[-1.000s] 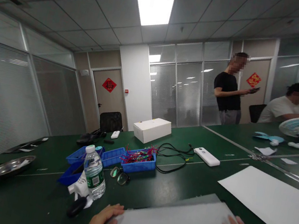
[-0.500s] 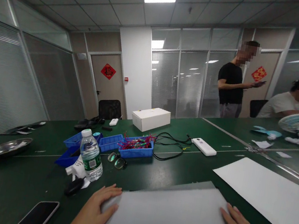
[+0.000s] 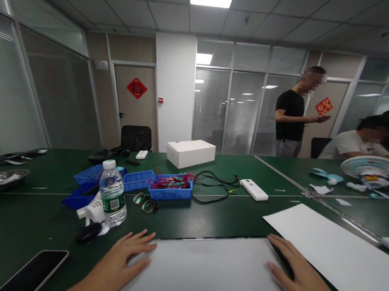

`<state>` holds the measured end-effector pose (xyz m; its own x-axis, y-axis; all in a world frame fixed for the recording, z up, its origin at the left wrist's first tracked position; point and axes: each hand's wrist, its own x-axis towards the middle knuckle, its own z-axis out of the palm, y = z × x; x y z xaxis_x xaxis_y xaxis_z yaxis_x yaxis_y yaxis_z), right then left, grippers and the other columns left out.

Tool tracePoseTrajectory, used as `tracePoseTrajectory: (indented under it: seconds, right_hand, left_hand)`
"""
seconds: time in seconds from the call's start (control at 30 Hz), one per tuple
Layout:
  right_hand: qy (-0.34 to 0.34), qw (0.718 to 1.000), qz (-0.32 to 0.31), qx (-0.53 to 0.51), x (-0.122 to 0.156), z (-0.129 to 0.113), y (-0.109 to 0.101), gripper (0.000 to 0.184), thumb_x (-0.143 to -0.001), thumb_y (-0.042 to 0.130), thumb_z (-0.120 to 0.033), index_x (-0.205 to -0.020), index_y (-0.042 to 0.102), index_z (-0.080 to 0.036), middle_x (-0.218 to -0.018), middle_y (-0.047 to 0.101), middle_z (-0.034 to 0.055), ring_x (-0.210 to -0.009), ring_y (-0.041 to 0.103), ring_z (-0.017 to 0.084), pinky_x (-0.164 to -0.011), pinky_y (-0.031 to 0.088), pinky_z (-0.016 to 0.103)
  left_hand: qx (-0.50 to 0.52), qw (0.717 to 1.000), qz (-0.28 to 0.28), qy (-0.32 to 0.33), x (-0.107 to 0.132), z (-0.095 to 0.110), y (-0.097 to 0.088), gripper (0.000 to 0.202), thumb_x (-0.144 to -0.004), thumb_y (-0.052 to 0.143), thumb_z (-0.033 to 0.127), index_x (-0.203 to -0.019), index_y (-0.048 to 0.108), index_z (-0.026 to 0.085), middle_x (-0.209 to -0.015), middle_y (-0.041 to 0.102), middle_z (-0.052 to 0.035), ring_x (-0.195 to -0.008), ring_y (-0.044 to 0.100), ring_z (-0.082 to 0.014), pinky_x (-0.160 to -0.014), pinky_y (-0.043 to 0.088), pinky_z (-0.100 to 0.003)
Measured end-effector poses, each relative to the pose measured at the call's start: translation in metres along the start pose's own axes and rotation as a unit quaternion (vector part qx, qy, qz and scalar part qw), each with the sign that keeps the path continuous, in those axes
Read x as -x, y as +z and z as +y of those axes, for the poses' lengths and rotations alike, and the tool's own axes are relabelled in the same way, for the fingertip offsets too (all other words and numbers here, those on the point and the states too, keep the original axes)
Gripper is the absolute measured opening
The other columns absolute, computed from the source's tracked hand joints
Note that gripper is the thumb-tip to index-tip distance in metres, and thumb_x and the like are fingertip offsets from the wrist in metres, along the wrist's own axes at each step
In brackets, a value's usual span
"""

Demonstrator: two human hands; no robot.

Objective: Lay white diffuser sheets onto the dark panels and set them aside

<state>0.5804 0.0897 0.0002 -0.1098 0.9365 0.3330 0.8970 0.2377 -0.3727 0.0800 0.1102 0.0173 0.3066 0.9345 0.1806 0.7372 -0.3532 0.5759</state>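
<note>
A large white sheet [image 3: 208, 281] lies in front of me on the green table, with a thin dark line along its far edge. My left hand [image 3: 125, 259] rests on its far left corner, fingers spread and thumb apart. On the far right corner lies my right hand [image 3: 297, 276], its fingers stretched forward along the edge and the thumb on the surface. Neither hand is closed round anything. The sheet's near edge is out of view. To the right of my right hand lies another white sheet [image 3: 339, 261].
A water bottle [image 3: 112, 196], a black mouse [image 3: 88, 233] and a phone [image 3: 34, 272] lie left. Beyond are eyeglasses [image 3: 145, 202], a blue tray [image 3: 171, 192] of wired parts, a white box [image 3: 190, 155] and a white power bank [image 3: 254, 189]. Several people are across the table.
My right hand has moved forward along the sheet's right edge to its far corner. A grey strip beyond the far edge has shrunk to a thin dark line. The view has shifted slightly right.
</note>
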Motion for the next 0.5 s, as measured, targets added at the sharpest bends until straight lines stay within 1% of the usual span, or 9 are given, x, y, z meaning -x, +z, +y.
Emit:
tracePoseTrajectory:
  seconds: [0.1, 0.23, 0.37, 0.5]
  right_hand:
    - [-0.016, 0.999, -0.031, 0.008, 0.001, 0.006, 0.007, 0.075, -0.094, 0.048, -0.067, -0.155, 0.045, -0.023, -0.160, 0.039, 0.0094, -0.146, 0.040, 0.030, -0.123, 0.031, 0.050]
    - [-0.026, 0.998, -0.064, 0.008, 0.003, 0.010, 0.010, 0.074, -0.096, 0.045, -0.067, -0.157, 0.042, -0.025, -0.161, 0.037, 0.0070, -0.148, 0.036, 0.029, -0.125, 0.028, 0.051]
    - [-0.020, 0.998, -0.064, 0.008, 0.001, 0.014, 0.014, 0.078, -0.093, 0.048, -0.070, -0.157, 0.042, -0.026, -0.162, 0.034, 0.0045, -0.149, 0.036, 0.029, -0.126, 0.026, 0.051]
    - [-0.020, 0.998, -0.056, 0.002, 0.001, 0.017, 0.018, 0.077, -0.092, 0.049, -0.070, -0.156, 0.043, -0.028, -0.162, 0.036, 0.0026, -0.149, 0.036, 0.029, -0.127, 0.026, 0.051]
  left_hand:
    - [0.005, 1.000, 0.004, 0.007, 0.001, -0.002, 0.001, 0.038, -0.088, 0.068, 0.044, -0.124, 0.073, 0.034, -0.146, 0.060, -0.0046, -0.145, 0.046, -0.0301, -0.124, 0.021, -0.060]
    - [-0.020, 1.000, -0.003, 0.003, 0.004, 0.001, 0.000, 0.039, -0.090, 0.065, 0.041, -0.127, 0.072, 0.033, -0.149, 0.058, -0.0040, -0.147, 0.043, -0.0291, -0.124, 0.020, -0.059]
    - [-0.038, 0.999, -0.017, 0.009, 0.007, 0.005, -0.003, 0.039, -0.091, 0.064, 0.041, -0.128, 0.071, 0.032, -0.150, 0.057, -0.0049, -0.147, 0.043, -0.0303, -0.123, 0.022, -0.062]
    - [-0.049, 0.999, -0.008, 0.009, 0.010, 0.004, -0.004, 0.038, -0.091, 0.063, 0.042, -0.127, 0.071, 0.033, -0.150, 0.057, -0.0048, -0.146, 0.044, -0.0305, -0.123, 0.023, -0.062]
